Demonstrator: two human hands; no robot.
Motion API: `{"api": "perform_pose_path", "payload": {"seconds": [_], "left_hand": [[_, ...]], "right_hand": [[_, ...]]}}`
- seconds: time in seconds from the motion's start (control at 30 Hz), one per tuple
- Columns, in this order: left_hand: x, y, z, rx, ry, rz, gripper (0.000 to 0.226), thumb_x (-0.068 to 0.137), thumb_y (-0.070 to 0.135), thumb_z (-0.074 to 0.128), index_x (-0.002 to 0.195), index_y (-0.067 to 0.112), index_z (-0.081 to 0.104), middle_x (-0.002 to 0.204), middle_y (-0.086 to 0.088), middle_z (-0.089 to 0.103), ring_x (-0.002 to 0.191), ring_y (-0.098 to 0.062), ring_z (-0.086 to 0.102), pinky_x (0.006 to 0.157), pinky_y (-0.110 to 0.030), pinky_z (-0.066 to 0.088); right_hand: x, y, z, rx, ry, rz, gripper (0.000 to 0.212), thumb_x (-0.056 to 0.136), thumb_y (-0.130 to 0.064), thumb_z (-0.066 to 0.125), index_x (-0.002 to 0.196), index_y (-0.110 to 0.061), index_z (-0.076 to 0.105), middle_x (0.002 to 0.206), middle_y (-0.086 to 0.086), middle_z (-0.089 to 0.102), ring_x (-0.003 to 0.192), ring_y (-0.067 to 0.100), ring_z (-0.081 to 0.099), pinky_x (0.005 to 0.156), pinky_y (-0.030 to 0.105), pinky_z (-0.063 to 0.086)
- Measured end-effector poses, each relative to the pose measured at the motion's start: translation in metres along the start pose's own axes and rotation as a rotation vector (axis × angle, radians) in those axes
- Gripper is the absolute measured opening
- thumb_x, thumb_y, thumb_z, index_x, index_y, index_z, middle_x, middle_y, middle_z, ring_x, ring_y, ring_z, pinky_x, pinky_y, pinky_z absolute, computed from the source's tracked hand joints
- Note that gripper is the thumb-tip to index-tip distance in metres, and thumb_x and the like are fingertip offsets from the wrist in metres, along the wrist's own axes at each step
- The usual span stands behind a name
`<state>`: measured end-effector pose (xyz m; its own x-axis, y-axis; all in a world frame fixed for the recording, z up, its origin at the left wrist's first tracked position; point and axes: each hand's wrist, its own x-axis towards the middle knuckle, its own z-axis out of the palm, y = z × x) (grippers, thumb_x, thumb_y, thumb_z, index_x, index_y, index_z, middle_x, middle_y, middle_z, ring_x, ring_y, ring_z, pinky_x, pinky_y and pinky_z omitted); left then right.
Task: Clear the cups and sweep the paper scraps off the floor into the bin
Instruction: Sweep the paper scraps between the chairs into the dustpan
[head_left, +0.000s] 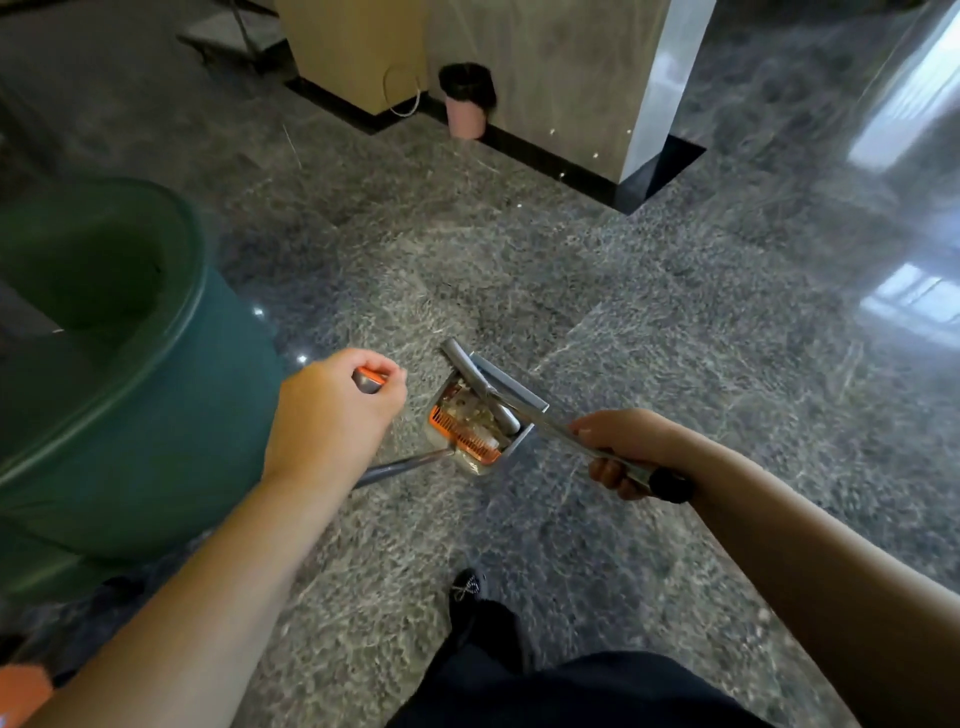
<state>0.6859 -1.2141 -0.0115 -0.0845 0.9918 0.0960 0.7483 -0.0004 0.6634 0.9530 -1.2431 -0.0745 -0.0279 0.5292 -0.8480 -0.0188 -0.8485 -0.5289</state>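
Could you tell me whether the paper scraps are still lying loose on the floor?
No, the paper scraps sit inside the dustpan, with the broom head resting over them.

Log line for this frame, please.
left hand grips dustpan handle | right hand grips broom | scraps in dustpan | bin far
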Motion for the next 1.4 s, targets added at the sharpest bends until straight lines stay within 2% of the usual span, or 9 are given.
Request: {"api": "perform_pose_path", "payload": {"seconds": [0.1, 0.23, 0.4, 0.53, 0.77, 1.03, 1.17, 1.3, 1.4], "left_hand": [[0.061, -0.001, 0.004, -0.005, -0.010, 0.031, 0.006, 0.086, 0.028, 0.069, 0.082, 0.025, 0.072, 0.067, 0.015, 0.066, 0.064, 0.000, 0.061, 0.056, -0.016, 0.044], [0.139, 0.004, 0.011, 0.004, -0.017, 0.047, 0.007, 0.085, 0.029, 0.070, 0.081, 0.024, 0.073, 0.066, 0.015, 0.066, 0.065, -0.002, 0.061, 0.060, -0.023, 0.045], [0.219, 0.015, 0.029, -0.012, -0.022, 0.046, 0.008, 0.086, 0.030, 0.069, 0.082, 0.023, 0.073, 0.068, 0.013, 0.067, 0.067, -0.006, 0.063, 0.061, -0.026, 0.048], [0.286, 0.028, 0.055, -0.005, -0.004, 0.051, 0.008, 0.086, 0.030, 0.070, 0.082, 0.024, 0.073, 0.067, 0.014, 0.066, 0.065, -0.002, 0.061, 0.058, -0.025, 0.048], [0.396, 0.061, 0.106, -0.004, -0.008, 0.036, 0.008, 0.086, 0.030, 0.069, 0.084, 0.024, 0.073, 0.069, 0.012, 0.067, 0.064, -0.007, 0.062, 0.058, -0.030, 0.052], [0.523, 0.101, 0.147, -0.019, 0.034, -0.007, 0.008, 0.086, 0.028, 0.070, 0.084, 0.021, 0.073, 0.069, 0.010, 0.067, 0.064, -0.006, 0.061, 0.056, -0.025, 0.047], [0.586, 0.107, 0.162, -0.017, 0.051, 0.008, 0.007, 0.086, 0.028, 0.070, 0.083, 0.022, 0.073, 0.066, 0.012, 0.065, 0.061, -0.002, 0.059, 0.052, -0.018, 0.041], [0.666, 0.105, 0.179, -0.021, 0.038, 0.020, 0.007, 0.086, 0.028, 0.071, 0.083, 0.022, 0.073, 0.066, 0.011, 0.065, 0.063, -0.010, 0.062, 0.057, -0.027, 0.047], [0.728, 0.100, 0.190, -0.025, 0.043, 0.047, 0.006, 0.084, 0.027, 0.072, 0.081, 0.021, 0.073, 0.063, 0.011, 0.063, 0.061, -0.012, 0.062, 0.057, -0.027, 0.045]], "right_hand": [[0.027, -0.052, 0.004, 0.030, 0.011, 0.006, 0.036, 0.100, -0.022, 0.040, 0.134, -0.010, 0.045, 0.056, 0.004, 0.038, 0.030, 0.008, 0.036, 0.035, 0.012, 0.029], [0.060, -0.115, 0.005, 0.057, 0.014, -0.014, 0.030, 0.100, -0.021, 0.039, 0.127, -0.011, 0.048, 0.057, 0.004, 0.036, 0.030, 0.008, 0.035, 0.033, 0.012, 0.029], [0.100, -0.185, -0.005, 0.015, 0.054, -0.050, 0.032, 0.100, -0.020, 0.039, 0.130, -0.014, 0.050, 0.060, 0.005, 0.039, 0.030, 0.008, 0.037, 0.035, 0.013, 0.030], [0.142, -0.242, -0.027, 0.002, 0.043, -0.053, 0.033, 0.100, -0.017, 0.038, 0.130, -0.012, 0.050, 0.061, 0.006, 0.041, 0.030, 0.008, 0.037, 0.035, 0.014, 0.031], [0.211, -0.348, -0.078, -0.030, 0.023, -0.045, 0.034, 0.099, -0.016, 0.038, 0.131, -0.008, 0.048, 0.055, 0.005, 0.041, 0.032, 0.009, 0.038, 0.035, 0.014, 0.029], [0.274, -0.476, -0.123, -0.079, 0.040, -0.056, 0.033, 0.100, -0.019, 0.039, 0.130, -0.013, 0.049, 0.057, 0.006, 0.041, 0.029, 0.009, 0.038, 0.036, 0.013, 0.030], [0.310, -0.527, -0.133, -0.138, 0.063, -0.105, 0.032, 0.100, -0.021, 0.041, 0.127, -0.009, 0.051, 0.054, 0.009, 0.046, 0.031, 0.012, 0.041, 0.037, 0.016, 0.033], [0.354, -0.591, -0.138, -0.097, 0.053, -0.083, 0.033, 0.100, -0.019, 0.041, 0.128, -0.007, 0.051, 0.059, 0.009, 0.044, 0.030, 0.010, 0.041, 0.036, 0.014, 0.032], [0.387, -0.639, -0.138, -0.101, 0.052, -0.072, 0.034, 0.099, -0.019, 0.042, 0.129, -0.005, 0.050, 0.056, 0.008, 0.043, 0.030, 0.011, 0.040, 0.036, 0.014, 0.031]]}}
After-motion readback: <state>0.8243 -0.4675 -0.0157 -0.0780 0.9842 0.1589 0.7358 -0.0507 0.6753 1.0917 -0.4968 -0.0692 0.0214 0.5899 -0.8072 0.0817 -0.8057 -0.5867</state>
